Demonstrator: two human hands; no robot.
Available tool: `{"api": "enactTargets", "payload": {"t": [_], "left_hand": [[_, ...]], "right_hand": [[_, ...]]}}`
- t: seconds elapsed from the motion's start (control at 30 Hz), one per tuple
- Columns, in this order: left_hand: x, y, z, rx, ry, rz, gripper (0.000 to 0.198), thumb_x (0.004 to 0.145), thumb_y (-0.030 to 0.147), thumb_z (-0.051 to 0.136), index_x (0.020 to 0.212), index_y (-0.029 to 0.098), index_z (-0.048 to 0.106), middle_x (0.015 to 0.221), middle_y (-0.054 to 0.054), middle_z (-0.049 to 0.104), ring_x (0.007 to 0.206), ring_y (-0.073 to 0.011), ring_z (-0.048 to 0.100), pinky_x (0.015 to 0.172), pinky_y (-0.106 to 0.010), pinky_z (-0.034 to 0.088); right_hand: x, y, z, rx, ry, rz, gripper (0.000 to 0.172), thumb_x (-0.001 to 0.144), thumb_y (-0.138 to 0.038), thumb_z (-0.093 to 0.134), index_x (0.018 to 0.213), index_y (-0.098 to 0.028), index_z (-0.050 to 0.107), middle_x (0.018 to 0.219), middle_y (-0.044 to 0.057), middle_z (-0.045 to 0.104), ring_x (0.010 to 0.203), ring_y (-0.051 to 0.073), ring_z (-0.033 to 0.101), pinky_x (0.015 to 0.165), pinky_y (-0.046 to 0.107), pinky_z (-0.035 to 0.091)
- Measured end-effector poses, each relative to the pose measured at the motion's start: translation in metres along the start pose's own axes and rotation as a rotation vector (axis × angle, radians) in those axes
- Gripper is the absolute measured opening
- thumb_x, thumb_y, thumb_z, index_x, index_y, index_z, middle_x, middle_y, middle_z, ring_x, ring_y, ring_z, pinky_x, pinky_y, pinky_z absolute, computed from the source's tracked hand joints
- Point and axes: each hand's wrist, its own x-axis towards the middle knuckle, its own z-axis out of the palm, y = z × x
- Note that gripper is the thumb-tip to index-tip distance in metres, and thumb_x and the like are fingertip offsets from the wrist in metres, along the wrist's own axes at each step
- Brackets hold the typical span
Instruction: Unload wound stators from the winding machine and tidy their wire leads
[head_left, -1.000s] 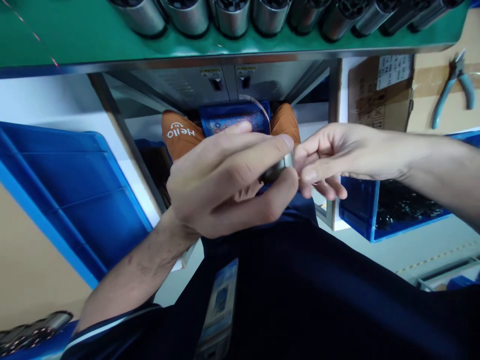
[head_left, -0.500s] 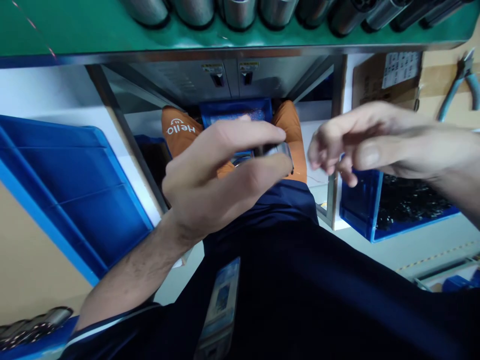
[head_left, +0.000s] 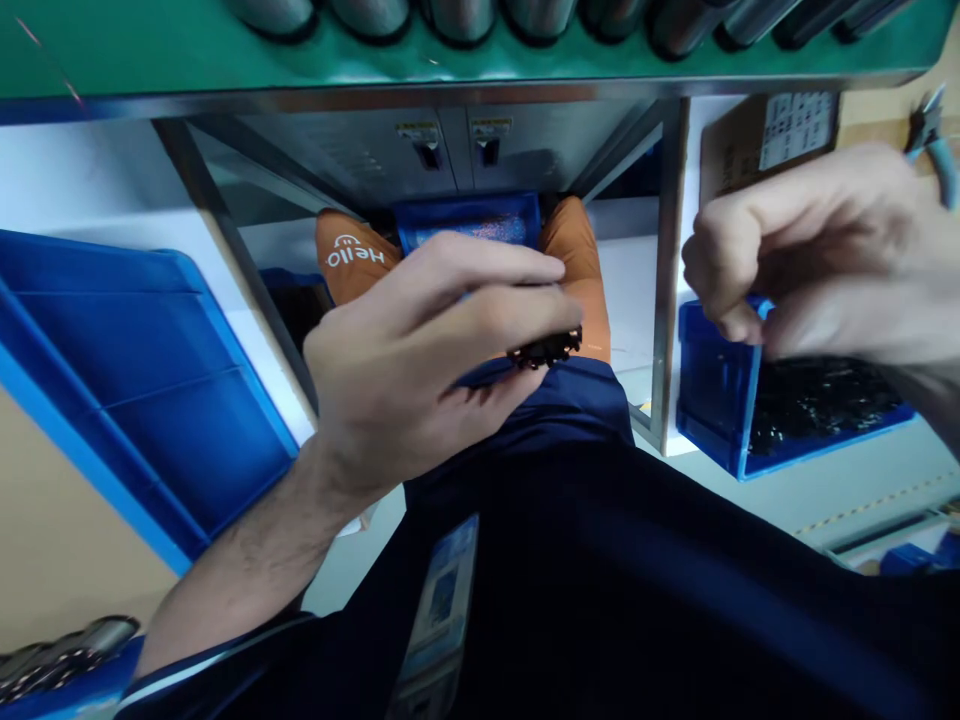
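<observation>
My left hand is closed around a small metal cylinder, held above my lap. Only its dark, notched end with copper-coloured dots shows; fingers cover the rest. Off to the right, my right hand is partly smeared by motion, its fingers curled and its thumb near the index fingertip. Whatever may be between those fingertips is hidden. Below that hand is a blue bin holding many shiny black pieces.
Several metal cylinders line the green bench ahead. An upturned or tilted blue tray lies left. More cylinders sit lower left. Pliers and a cardboard box are at right; a blue bin lies between the knees.
My right hand has moved right and away from the left hand, its fingers curling tighter. My left hand has turned the cylinder so its copper-dotted end now shows.
</observation>
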Motion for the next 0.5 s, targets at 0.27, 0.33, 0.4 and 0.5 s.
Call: {"api": "enactTargets", "payload": {"t": [0.27,0.33,0.4,0.5], "left_hand": [[-0.003,-0.007,0.004,0.247,0.060,0.424,0.035,0.094,0.011,0.080,0.121,0.035,0.080,0.134,0.007,0.080,0.112,-0.0222,0.084,0.107,-0.048,0.073],[-0.004,-0.005,0.006,0.365,0.040,0.425,0.034,0.097,0.014,0.079,0.123,0.035,0.080,0.129,0.008,0.082,0.108,-0.0204,0.085,0.113,-0.047,0.070],[-0.003,-0.002,0.010,0.311,0.016,0.305,0.032,0.096,0.019,0.082,0.125,0.029,0.078,0.116,0.005,0.085,0.097,-0.0194,0.085,0.123,-0.049,0.064],[-0.002,0.004,0.013,0.130,0.000,0.033,0.032,0.092,0.029,0.086,0.123,0.028,0.077,0.102,0.003,0.084,0.088,-0.0216,0.083,0.120,-0.049,0.066]], "right_hand": [[0.009,0.024,0.026,0.320,-0.272,0.174,0.034,0.095,-0.051,0.088,0.088,-0.019,0.078,0.074,0.000,0.071,0.056,0.009,0.059,0.048,0.020,0.045],[0.003,0.017,0.033,0.098,-0.113,0.034,0.033,0.093,-0.044,0.089,0.077,-0.021,0.072,0.069,-0.002,0.065,0.054,0.008,0.050,0.048,0.023,0.039],[-0.009,0.008,0.036,-0.145,0.024,-0.073,0.032,0.095,-0.037,0.085,0.071,-0.024,0.069,0.064,-0.002,0.055,0.055,0.011,0.038,0.048,0.029,0.029],[-0.035,0.000,0.027,-0.193,0.091,0.011,0.027,0.096,-0.033,0.083,0.072,-0.028,0.071,0.064,0.000,0.044,0.062,0.017,0.026,0.055,0.036,0.024]]}}
